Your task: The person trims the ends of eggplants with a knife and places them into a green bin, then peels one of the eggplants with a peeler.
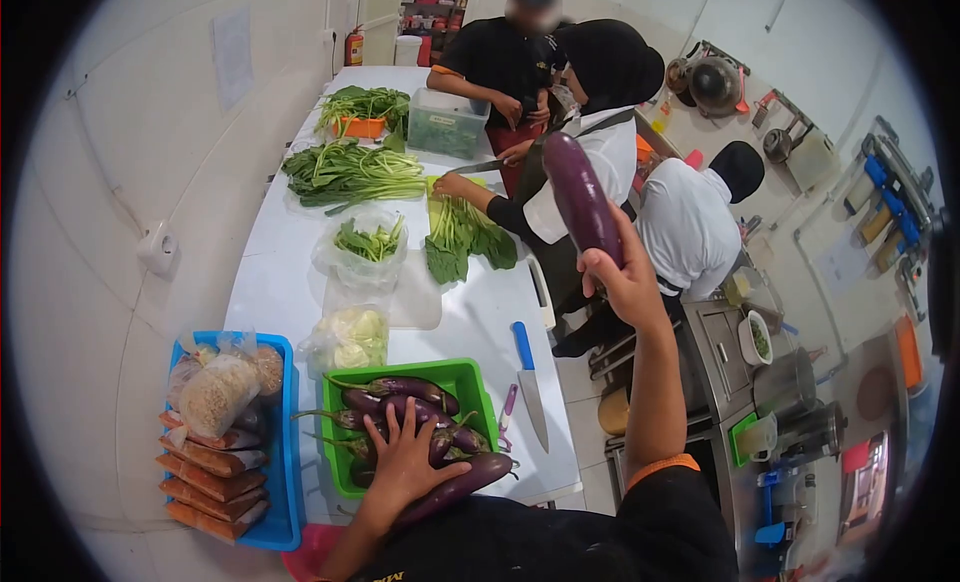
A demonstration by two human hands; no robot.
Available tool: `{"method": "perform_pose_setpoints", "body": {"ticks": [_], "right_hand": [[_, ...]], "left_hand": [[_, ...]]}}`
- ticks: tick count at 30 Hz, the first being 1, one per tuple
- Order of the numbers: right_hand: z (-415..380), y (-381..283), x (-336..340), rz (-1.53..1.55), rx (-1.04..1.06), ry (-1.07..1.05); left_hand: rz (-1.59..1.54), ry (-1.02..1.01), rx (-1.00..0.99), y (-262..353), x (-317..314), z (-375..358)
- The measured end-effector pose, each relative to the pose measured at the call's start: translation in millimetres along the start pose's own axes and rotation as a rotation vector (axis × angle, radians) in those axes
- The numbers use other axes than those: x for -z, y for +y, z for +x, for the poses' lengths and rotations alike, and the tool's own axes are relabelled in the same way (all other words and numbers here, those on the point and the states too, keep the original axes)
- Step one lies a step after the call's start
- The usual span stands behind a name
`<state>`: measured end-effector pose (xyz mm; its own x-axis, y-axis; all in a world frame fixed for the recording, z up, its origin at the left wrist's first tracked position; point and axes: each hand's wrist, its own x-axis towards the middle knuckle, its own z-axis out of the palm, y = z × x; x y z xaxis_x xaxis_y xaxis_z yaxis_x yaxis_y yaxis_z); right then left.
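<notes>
1. The right hand (pixel 625 277) is gripping a purple eggplant (pixel 582 202) by its lower part, holding it raised and slightly tilted, above the right side of the scene; its fingers are closing around the glossy skin.
2. The left hand (pixel 410 462) is open, its fingers spreading over the pile of eggplants (pixel 415 390) in the green basket (pixel 480 400); one large eggplant is lying across the basket's near side.
3. Just right of the basket, a blue-handled knife (pixel 530 377) and a small purple-handled tool (pixel 508 407) are lying on the white table (pixel 270 282); to the left, a blue tray (pixel 292 432) is holding filled plastic bags (pixel 210 487).
4. Beyond the basket, a bag of pale green vegetables (pixel 355 339) is resting near a bag of cut greens (pixel 368 244); leafy greens (pixel 350 172) are lying farther along.
5. At the far right of the table, a co-worker in a white top (pixel 605 157) is reaching toward a green cutting board (pixel 437 212); a person in black (pixel 500 62) is standing beyond; another person in white (pixel 690 222) is bending near the right-hand counter.
</notes>
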<state>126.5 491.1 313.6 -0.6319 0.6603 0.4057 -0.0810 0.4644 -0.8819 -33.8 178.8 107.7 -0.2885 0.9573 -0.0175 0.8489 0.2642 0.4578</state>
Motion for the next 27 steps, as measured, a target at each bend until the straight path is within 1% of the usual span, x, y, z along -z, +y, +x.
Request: {"method": "perform_pose_setpoints", "body": {"ticks": [1,3,4,6,8,10,11,14,16,18,19,22,23,26,27], "right_hand": [[1.1,-9.1,3.3,0.025,-0.020,-0.029],[-4.9,6.5,2.9,-0.032,-0.084,-0.138],[-9.1,20.9,1.1,-0.063,-0.117,-0.195],[-16.3,73.4,-10.5,-0.218,-0.170,-0.323],[-24.7,113.1,-27.1,-0.457,-0.225,-0.463],[-39.0,174.0,-45.9,-0.593,-0.132,-0.574],[-47.2,190.2,-54.9,-0.608,-0.146,-0.612],[-46.5,218.4,-82.6,-0.679,-0.132,-0.724],[-42.7,232.7,-104.4,-0.676,-0.127,-0.790],[-45.3,268.1,-128.6,-0.646,-0.040,-0.814],[-45.4,274.8,-134.6,-0.634,0.003,-0.829],[-57.5,282.4,-143.8,-0.478,-0.006,-0.766],[-60.9,280.7,-141.9,-0.610,0.033,-0.700],[-74.5,265.7,-119.5,-0.484,-0.119,-0.258],[-83.6,249.1,-112.7,-0.516,-0.071,-0.179]], "left_hand": [[-0.010,-0.012,0.021,4.0,5.3,-2.9],[-0.015,-0.020,0.031,4.2,6.7,-7.3],[-0.012,-0.015,0.019,-1.8,4.8,-11.3],[-0.019,-0.023,-0.003,-9.4,4.6,-14.7],[-0.039,-0.046,-0.030,-12.6,6.5,-16.0],[-0.278,0.077,-0.022,-15.8,19.7,-19.4],[-0.394,0.130,-0.011,-21.3,24.6,-24.3],[-1.523,0.175,0.136,-59.1,10.9,-43.4],[-1.597,0.369,-0.046,-76.3,15.7,-38.7],[-2.002,0.440,-0.150,-76.6,31.0,-40.2],[-2.080,0.460,-0.250,-78.3,38.8,-35.5],[-2.228,0.414,-0.266,-90.4,43.7,-19.2],[-2.261,0.380,-0.316,-100.5,34.9,-15.0],[-2.423,0.350,-0.368,-108.6,20.5,-14.2],[-2.393,0.391,-0.326,-109.2,17.8,-14.3]]}}
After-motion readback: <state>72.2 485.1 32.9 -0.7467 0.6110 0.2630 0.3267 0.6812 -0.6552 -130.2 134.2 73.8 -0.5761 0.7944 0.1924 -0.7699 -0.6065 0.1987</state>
